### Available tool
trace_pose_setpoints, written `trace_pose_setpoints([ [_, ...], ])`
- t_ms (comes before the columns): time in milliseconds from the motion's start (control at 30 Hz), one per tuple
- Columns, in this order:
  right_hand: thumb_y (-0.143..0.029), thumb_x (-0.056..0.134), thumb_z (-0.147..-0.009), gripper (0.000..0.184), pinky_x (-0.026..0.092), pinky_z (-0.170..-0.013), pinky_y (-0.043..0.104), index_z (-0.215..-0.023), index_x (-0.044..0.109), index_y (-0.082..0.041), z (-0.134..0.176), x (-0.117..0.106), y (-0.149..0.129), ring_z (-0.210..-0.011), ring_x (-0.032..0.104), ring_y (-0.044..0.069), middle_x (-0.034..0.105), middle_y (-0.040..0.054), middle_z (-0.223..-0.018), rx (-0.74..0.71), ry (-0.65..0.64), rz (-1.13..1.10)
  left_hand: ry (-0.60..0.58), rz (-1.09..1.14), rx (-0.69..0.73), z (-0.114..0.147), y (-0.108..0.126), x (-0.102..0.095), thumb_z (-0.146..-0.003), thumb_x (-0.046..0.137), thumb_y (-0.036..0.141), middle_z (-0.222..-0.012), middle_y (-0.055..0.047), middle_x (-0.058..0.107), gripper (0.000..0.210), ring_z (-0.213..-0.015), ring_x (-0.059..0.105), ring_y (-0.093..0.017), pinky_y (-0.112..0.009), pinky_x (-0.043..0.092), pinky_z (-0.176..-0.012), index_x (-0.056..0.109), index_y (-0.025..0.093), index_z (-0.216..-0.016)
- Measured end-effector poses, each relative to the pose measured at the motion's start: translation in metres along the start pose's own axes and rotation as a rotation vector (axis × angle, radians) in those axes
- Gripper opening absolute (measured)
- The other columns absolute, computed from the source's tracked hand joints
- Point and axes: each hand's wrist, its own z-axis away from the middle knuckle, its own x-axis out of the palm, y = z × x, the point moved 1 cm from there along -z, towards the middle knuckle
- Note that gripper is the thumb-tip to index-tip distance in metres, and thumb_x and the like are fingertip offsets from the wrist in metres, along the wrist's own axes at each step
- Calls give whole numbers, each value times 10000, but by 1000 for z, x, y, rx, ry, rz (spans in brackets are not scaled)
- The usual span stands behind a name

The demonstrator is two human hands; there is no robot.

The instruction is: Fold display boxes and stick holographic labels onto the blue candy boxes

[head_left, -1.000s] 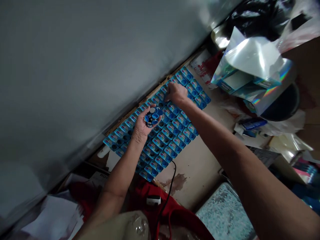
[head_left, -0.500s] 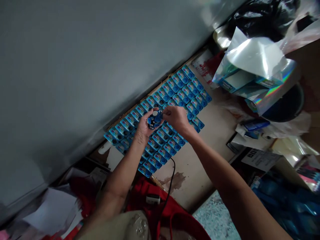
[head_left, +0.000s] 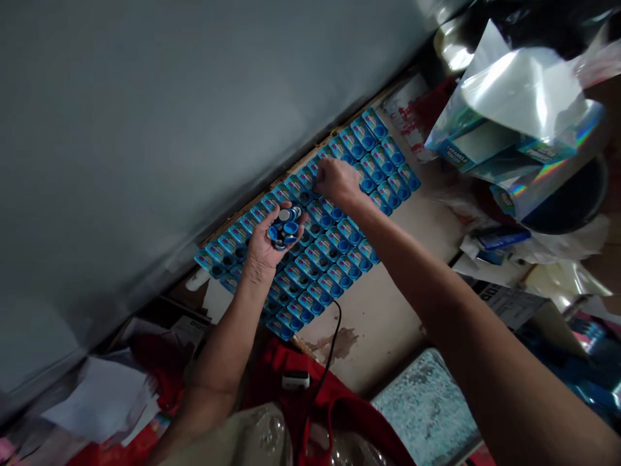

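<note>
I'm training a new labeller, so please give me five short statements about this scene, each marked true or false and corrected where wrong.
1. The left hand cups small round blue-and-silver discs. True.
2. The right hand is spread flat, palm up. False: the right hand is curled, its back turned up, over blue rectangular printed cards.
3. The cards lie in a single row. False: they lie in several slanting rows.
4. A thin black cable runs over part of the beige tabletop. True.
5. A small white-and-black object shows against red fabric. True.
</note>
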Motion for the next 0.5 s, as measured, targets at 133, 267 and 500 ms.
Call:
trace_pose_setpoints([
  [133, -156, 889, -670, 260, 524, -896, 430, -767, 651, -192, -19, -7, -1, -1023, 685, 291, 669, 34, -873, 59, -64, 25, -28, -7, -8, 2, -6, 2, -978, 667, 299, -1102, -76, 792, 135, -1226, 722, -299, -386, 658, -921, 739, 196, -1025],
  [267, -128, 894, -646, 294, 508, -903, 383, -813, 661, -196, -7, -17, -6, -1001, 674, 242, 684, 22, -903, 19, -32, -13, -49, -28, -27, 15, -16, 7, -993, 633, 285, -1066, -82, 794, 135, -1198, 736, -282, -373, 664, -901, 726, 188, -998],
  [500, -290, 594, -893, 212, 534, -772, 291, -1022, 733, -195, 96, -4, 13, -815, 667, 168, 721, 11, -865, -214, -35, -726, -23, -41, 30, 31, -36, 2, -983, 615, 275, -1121, -110, 797, 156, -1166, 750, -283, -415, 657, -934, 733, 181, -1019],
])
